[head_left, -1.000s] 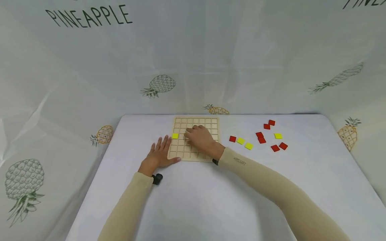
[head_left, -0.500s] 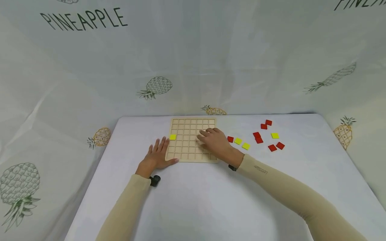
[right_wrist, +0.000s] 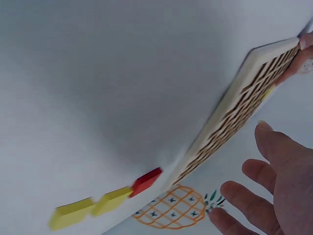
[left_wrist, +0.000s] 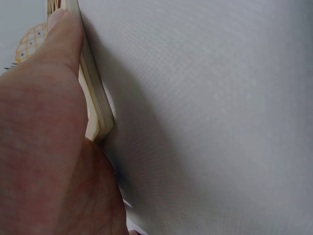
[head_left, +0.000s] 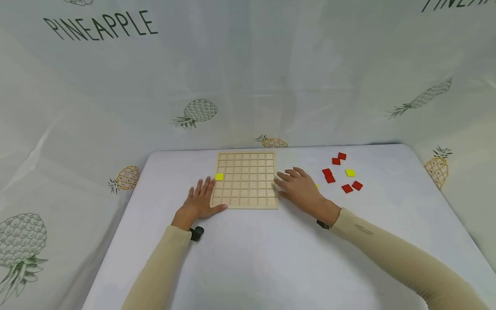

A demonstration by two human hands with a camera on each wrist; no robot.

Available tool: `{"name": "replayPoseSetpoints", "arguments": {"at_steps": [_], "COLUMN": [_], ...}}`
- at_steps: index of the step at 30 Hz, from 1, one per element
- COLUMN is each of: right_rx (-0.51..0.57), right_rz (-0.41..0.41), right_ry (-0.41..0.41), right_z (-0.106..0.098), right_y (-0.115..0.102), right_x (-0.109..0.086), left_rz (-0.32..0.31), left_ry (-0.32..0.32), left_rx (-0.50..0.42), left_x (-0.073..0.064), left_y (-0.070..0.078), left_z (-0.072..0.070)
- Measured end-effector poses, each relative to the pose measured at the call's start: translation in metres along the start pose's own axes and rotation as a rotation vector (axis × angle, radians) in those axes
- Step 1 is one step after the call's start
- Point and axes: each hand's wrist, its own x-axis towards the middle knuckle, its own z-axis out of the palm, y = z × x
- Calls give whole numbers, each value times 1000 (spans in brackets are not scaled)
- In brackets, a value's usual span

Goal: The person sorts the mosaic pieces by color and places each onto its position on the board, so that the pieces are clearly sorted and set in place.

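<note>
A pale wooden grid board point(head_left: 245, 181) lies on the table, with one yellow tile point(head_left: 219, 177) in a square of its left column. My left hand point(head_left: 198, 203) rests flat with fingers spread at the board's front left corner. In the left wrist view the thumb point(left_wrist: 66, 36) lies along the board's edge. My right hand point(head_left: 303, 190) hovers just right of the board, fingers loosely bent and holding nothing. It hides most of a short row of tiles in the head view. The right wrist view shows that row: a red tile point(right_wrist: 145, 182) and two yellow ones.
Several red tiles point(head_left: 328, 175) and another yellow tile point(head_left: 350, 172) lie scattered on the table's right side. Behind the white table point(head_left: 248, 258) hangs a pale cloth point(head_left: 310, 86) printed with pineapples.
My right hand has moved right, from over the middle of the board to beyond its right edge. My left hand stays at the corner. The head view has shifted slightly.
</note>
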Motion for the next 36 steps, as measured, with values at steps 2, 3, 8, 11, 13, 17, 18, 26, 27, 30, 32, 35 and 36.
{"name": "replayPoseSetpoints", "arguments": {"at_steps": [2, 3, 8, 11, 13, 17, 18, 26, 27, 30, 32, 35, 36], "right_rx": [6, 11, 11, 15, 25, 51, 58, 117, 125, 145, 148, 128, 118], "right_rz": [17, 26, 76, 113, 133, 162, 168, 171, 172, 174, 175, 174, 173], "right_ry": [-8, -11, -27, -43, -51, -58, -62, -69, -68, -67, -69, -77, -78], "right_z": [2, 3, 5, 6, 6, 8, 9, 14, 14, 15, 15, 16, 16], "right_y": [6, 8, 24, 34, 40, 51, 53, 61, 61, 59, 58, 57, 57], "right_x": [-7, -11, -26, -34, -39, -48, -49, -57, -58, -60, -61, -62, -63], "left_rz": [3, 4, 10, 13, 13, 12, 11, 15, 16, 15, 15, 17, 17], "left_ry": [4, 5, 17, 24, 24, 24, 24, 22, 21, 12, 8, 6, 8], "left_rx": [-2, -4, -10, -7, -3, -4, -3, -9, -10, -5, 1, 2, 0], "left_x": [1, 2, 3, 3, 4, 3, 2, 2, 2, 3, 3, 2, 2], "left_y": [-2, -3, -6, -6, -7, -8, -7, -6, -6, -6, -6, -5, -4], "left_z": [1, 2, 3, 4, 4, 3, 3, 1, 1, 2, 3, 3, 3]}}
